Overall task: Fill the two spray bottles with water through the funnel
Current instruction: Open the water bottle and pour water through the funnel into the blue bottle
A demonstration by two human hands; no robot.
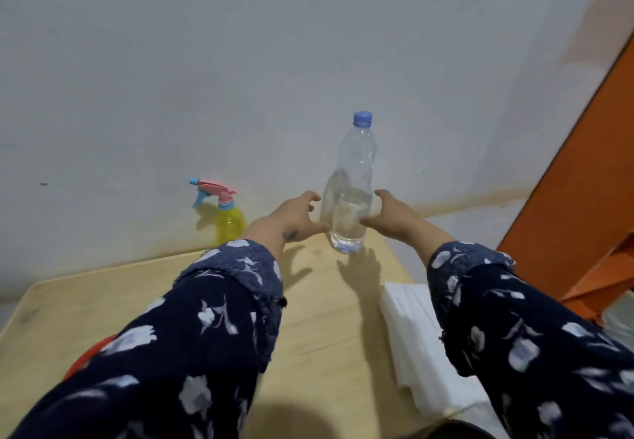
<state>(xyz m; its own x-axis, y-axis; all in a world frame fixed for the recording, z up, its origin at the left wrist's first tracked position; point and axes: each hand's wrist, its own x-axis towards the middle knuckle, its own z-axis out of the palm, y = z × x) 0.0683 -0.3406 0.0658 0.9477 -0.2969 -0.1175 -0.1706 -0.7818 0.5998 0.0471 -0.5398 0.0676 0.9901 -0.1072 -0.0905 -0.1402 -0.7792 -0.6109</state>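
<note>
A clear plastic water bottle (353, 191) with a blue cap stands upright at the far edge of the wooden table (329, 329), about a third full of water. My left hand (296, 215) is spread just left of the bottle, its thumb at the bottle's lower side. My right hand (387, 214) is spread on the bottle's right side, fingers relaxed and touching or nearly touching it. Neither hand is closed round it. A yellow spray bottle (228, 214) with a pink and blue trigger head stands against the wall, left of my left hand. No funnel shows.
A stack of white paper sheets (422, 346) lies on the table's right side under my right forearm. Something red (87, 356) peeks out beneath my left sleeve. An orange frame (583, 198) rises at the right. The grey wall stands right behind the table.
</note>
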